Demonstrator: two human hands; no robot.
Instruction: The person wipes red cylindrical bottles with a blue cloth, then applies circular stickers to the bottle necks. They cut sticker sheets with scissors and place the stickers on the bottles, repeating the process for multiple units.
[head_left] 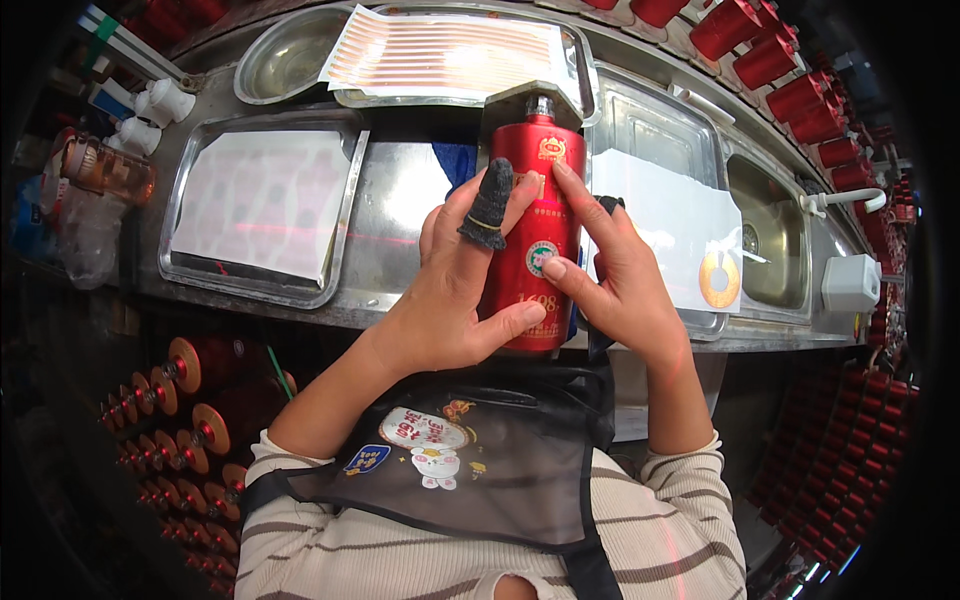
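A glossy red bottle (518,265) with gold print and a round green-and-white sticker (541,258) is held between my two hands, its neck pointing away from me. My left hand (455,270) grips its left side, the thumb low on the front and a black finger cot (488,208) on one finger. On the other side, my right hand (625,265) presses a thumb at the round sticker and a finger near the gold emblem. Black fabric also shows on a right finger. Behind the bottle's neck is a dark angular holder (570,100), partly hidden.
On the steel counter lie a tray with a white label sheet (262,200), a striped sheet (450,50) and a round basin (290,60). To the right are a white sheet with a gold ring (665,220) and a sink (765,200). Red bottles (200,420) stand in rows on both sides.
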